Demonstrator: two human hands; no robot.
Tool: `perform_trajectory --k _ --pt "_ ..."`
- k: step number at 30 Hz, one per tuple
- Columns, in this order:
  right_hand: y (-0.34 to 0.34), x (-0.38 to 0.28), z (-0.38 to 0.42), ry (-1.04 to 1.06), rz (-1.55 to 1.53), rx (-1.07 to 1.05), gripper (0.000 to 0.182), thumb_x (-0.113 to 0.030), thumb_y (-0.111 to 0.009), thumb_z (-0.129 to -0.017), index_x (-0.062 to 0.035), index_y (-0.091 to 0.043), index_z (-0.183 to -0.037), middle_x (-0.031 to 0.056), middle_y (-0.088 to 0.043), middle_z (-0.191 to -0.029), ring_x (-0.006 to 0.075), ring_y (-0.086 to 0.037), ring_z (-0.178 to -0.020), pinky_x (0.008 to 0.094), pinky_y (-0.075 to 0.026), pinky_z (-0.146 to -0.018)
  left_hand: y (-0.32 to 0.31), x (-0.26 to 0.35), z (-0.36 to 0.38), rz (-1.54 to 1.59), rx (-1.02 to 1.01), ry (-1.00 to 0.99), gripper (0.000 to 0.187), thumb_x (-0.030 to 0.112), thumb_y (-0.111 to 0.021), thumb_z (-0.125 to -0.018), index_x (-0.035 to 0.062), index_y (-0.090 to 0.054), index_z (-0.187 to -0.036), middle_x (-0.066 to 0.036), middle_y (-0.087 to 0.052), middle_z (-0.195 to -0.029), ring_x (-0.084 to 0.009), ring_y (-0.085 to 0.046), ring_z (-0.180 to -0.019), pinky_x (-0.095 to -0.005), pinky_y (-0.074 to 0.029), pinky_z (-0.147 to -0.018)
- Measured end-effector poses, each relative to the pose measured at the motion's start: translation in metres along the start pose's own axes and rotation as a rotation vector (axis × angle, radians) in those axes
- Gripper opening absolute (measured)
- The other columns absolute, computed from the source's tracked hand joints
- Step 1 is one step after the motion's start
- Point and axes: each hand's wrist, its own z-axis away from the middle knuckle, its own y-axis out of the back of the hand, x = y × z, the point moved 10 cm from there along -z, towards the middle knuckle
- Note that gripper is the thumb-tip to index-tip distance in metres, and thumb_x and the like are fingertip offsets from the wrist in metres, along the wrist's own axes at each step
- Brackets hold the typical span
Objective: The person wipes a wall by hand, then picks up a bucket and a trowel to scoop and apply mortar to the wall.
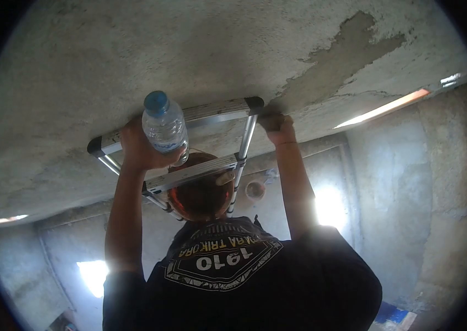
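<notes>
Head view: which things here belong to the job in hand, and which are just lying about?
In hand: silver metal ladder, gripped by the right hand and left hand; clear plastic water bottle with blue cap, also in the left hand.
Lying about: blue flat thing at lower right; orange-brown round thing behind the rungs.

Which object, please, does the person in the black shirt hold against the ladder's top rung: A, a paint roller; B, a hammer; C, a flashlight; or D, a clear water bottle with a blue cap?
D: the hand gripping the top rung of the ladder also clasps a clear water bottle with a blue cap.
</notes>
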Motion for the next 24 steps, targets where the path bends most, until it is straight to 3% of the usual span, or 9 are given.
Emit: perform_trajectory --k 3,6,7,9,12,15,18,22,24 --pt "-0.109 -0.051 0.091 0.223 0.073 0.082 0.037 -0.038 -0.041 -0.101 -0.0061 -0.060 -0.096 0.0121 -0.060 -0.079 0.0301 -0.058 -0.075 0.0498 -0.053 -0.087 0.005 0.005 -0.002 0.061 0.058 -0.058 0.063 0.044 -0.084 -0.049 0.0108 -0.067 -0.100 -0.008 -0.071 -0.085 -0.0252 -0.071 -0.074 -0.0372 -0.059 -0.067" --pt "-0.165 -0.100 0.148 0.266 -0.159 -0.338 0.034 -0.013 -0.031 -0.103 0.0046 -0.046 -0.128 0.0243 -0.049 -0.134 0.0410 -0.048 -0.123 0.0538 -0.040 -0.109 0.000 0.003 0.001 -0.002 0.014 -0.064 0.065 0.046 -0.084 -0.048 0.0108 -0.067 -0.100 -0.008 -0.071 -0.084 -0.0254 -0.071 -0.072 -0.0375 -0.058 -0.065" --pt "-0.170 -0.113 0.156 0.337 -0.109 -0.350 0.039 -0.013 -0.032 -0.103 0.0039 -0.036 -0.138 0.0262 -0.041 -0.140 0.0439 -0.037 -0.133 0.0564 -0.033 -0.113 -0.001 0.002 0.002 0.008 0.017 -0.060 0.065 0.046 -0.084 -0.048 0.0108 -0.067 -0.100 -0.008 -0.071 -0.084 -0.0254 -0.071 -0.072 -0.0375 -0.058 -0.065" --pt "-0.156 -0.124 0.169 0.558 0.017 -0.163 0.039 -0.013 -0.033 -0.103 0.0044 -0.035 -0.138 0.0263 -0.040 -0.141 0.0429 -0.040 -0.130 0.0570 -0.034 -0.112 0.002 0.002 0.002 -0.001 0.054 -0.070 0.064 0.046 -0.084 -0.048 0.0114 -0.068 -0.100 -0.008 -0.071 -0.083 -0.0253 -0.071 -0.071 -0.0382 -0.058 -0.064" --pt "-0.057 -0.117 0.104 0.600 0.149 0.136 0.036 -0.021 -0.035 -0.101 0.0032 -0.050 -0.122 0.0253 -0.054 -0.124 0.0418 -0.052 -0.116 0.0589 -0.041 -0.105 0.002 0.003 0.001 -0.003 0.030 -0.069 0.065 0.046 -0.084 -0.048 0.0117 -0.068 -0.100 -0.008 -0.071 -0.082 -0.0250 -0.070 -0.070 -0.0387 -0.058 -0.064" --pt "0.036 -0.055 0.026 0.155 0.319 0.274 0.039 -0.028 -0.036 -0.099 0.0017 -0.055 -0.116 0.0223 -0.061 -0.110 0.0393 -0.059 -0.103 0.0575 -0.046 -0.099 0.003 0.000 0.003 0.025 0.055 -0.062 0.064 0.045 -0.084 -0.048 0.0118 -0.068 -0.100 -0.007 -0.070 -0.082 -0.0248 -0.070 -0.071 -0.0393 -0.058 -0.064" --pt "0.082 -0.028 -0.036 0.032 0.243 0.318 0.043 -0.028 -0.032 -0.099 0.0027 -0.056 -0.117 0.0241 -0.063 -0.108 0.0429 -0.060 -0.100 0.0606 -0.047 -0.094 0.001 -0.001 0.001 0.029 0.030 -0.037 0.064 0.045 -0.084 -0.048 0.0122 -0.068 -0.100 -0.007 -0.070 -0.083 -0.0251 -0.071 -0.071 -0.0391 -0.058 -0.064" --pt "-0.036 -0.069 0.024 0.281 0.314 0.126 0.061 -0.051 -0.031 -0.100 0.0016 -0.053 -0.122 0.0247 -0.060 -0.115 0.0426 -0.058 -0.105 0.0595 -0.047 -0.095 0.004 0.000 0.000 0.031 0.040 -0.028 0.063 0.044 -0.084 -0.048 0.0131 -0.069 -0.100 -0.007 -0.071 -0.084 -0.0254 -0.071 -0.072 -0.0393 -0.058 -0.065" --pt "-0.070 -0.091 0.072 0.379 0.184 -0.009 0.042 -0.031 -0.033 -0.103 -0.0011 -0.049 -0.128 0.0226 -0.056 -0.123 0.0403 -0.055 -0.113 0.0599 -0.046 -0.098 0.001 -0.003 0.002 0.092 0.044 -0.025 0.063 0.045 -0.084 -0.048 0.0138 -0.068 -0.101 -0.007 -0.071 -0.084 -0.0258 -0.071 -0.073 -0.0396 -0.058 -0.066"
